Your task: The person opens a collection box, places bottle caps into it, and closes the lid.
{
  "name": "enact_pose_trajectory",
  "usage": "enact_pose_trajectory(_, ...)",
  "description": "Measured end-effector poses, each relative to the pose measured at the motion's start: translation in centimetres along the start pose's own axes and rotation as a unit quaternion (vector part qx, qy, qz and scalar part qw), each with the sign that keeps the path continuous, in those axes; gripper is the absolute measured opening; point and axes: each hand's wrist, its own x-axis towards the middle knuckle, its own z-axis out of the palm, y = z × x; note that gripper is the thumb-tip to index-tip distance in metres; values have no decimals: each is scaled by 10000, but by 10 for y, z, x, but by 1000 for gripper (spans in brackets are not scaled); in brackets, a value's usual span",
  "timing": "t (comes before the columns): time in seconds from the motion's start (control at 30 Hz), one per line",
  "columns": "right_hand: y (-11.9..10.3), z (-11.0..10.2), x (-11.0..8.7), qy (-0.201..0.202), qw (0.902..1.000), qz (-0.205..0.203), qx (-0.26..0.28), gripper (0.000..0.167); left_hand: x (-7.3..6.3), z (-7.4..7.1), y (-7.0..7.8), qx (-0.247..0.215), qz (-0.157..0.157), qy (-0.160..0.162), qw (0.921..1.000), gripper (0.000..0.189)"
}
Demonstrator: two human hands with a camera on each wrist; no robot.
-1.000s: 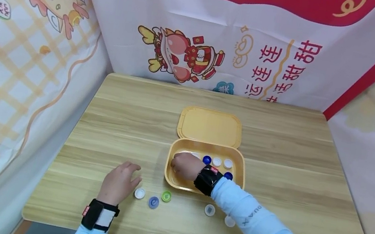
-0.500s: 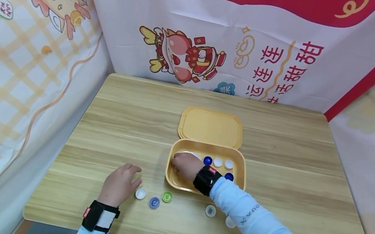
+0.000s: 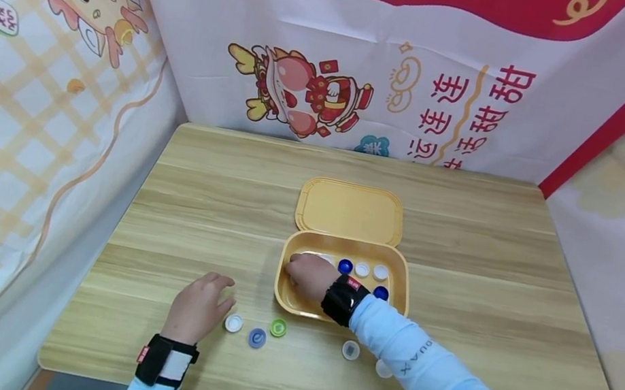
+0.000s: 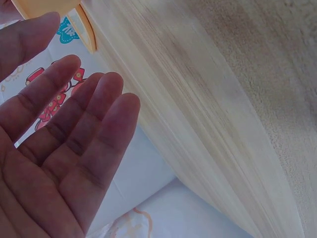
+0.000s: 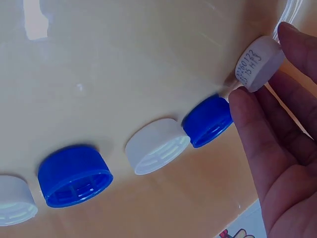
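"What does the table (image 3: 193, 203) look like?"
"It has a pale wood-grain top with rounded near corners."
"And what sits on it?"
"An open yellow box (image 3: 399, 285), with a flat yellow lid (image 3: 350, 210) lying right at its far edge."
"Any caps directly on the wood?"
"Five, nearer the person: a white cap (image 3: 233, 323), blue cap (image 3: 257, 338) and green cap (image 3: 278, 328) leftward; a translucent cap (image 3: 351, 350) and a partly hidden pale cap (image 3: 383, 368) rightward."

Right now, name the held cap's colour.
The cap is whitish with dark print; clearest in the right wrist view.
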Motion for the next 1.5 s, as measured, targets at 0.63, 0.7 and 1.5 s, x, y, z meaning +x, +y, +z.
enact_pose_trajectory(0.63, 12, -57, -45, 839, 9942, -9, 673, 19, 7, 10, 11, -29, 57, -287, 9996, 30)
enact_pose_trajectory(0.7, 15, -64, -54, 1025, 9917, 80, 767, 20, 8, 11, 12, -28, 47, -332, 9994, 30)
enact_pose_trajectory(1.5, 60, -78, -195, 2259, 9493, 2035, 792, 30, 20, 11, 22, 30, 393, -390, 9985, 31)
